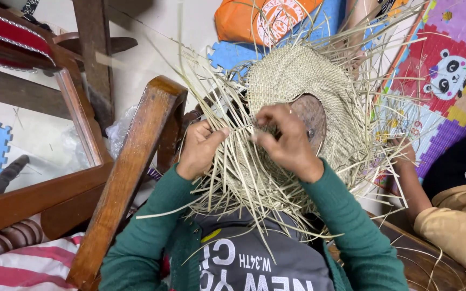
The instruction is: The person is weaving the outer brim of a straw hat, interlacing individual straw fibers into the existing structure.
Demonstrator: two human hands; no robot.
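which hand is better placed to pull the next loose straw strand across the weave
Probably the right hand: its fingertips are curled onto the woven straw piece right at the working edge. The left hand sits at the side, gripping a bundle of loose strands, so it looks occupied holding them.

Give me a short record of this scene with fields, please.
left hand: left hand grips loose straw strands
right hand: right hand pinches strands at the weave edge
work: half-woven straw hat on a round wooden form
sleeves: green
left side: wooden chair frame
right side: another person's arm
floor: colourful foam mat
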